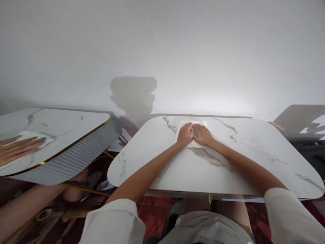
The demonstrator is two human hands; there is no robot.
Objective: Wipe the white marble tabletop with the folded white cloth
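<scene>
A white paper napkin (183, 126) with a scalloped lower edge lies spread out near the far edge of a marble-patterned white tabletop (142, 149). My left hand (186, 133) presses down on it with the fingers pointing forward and to the right. Right beside it, touching it, my right hand (202, 134) lies palm down on the same napkin, its fingers pointing forward and to the left. Both hands are flat rather than wrapped round the paper. The napkin's middle is hidden beneath them.
On the left, another person's hand (21, 149) lies on a white napkin on a second marble-patterned table (71, 118) with gold trim and a ribbed grey side. A pale wall (203, 61) rises behind both tables. Dark items (312, 149) are at the far right.
</scene>
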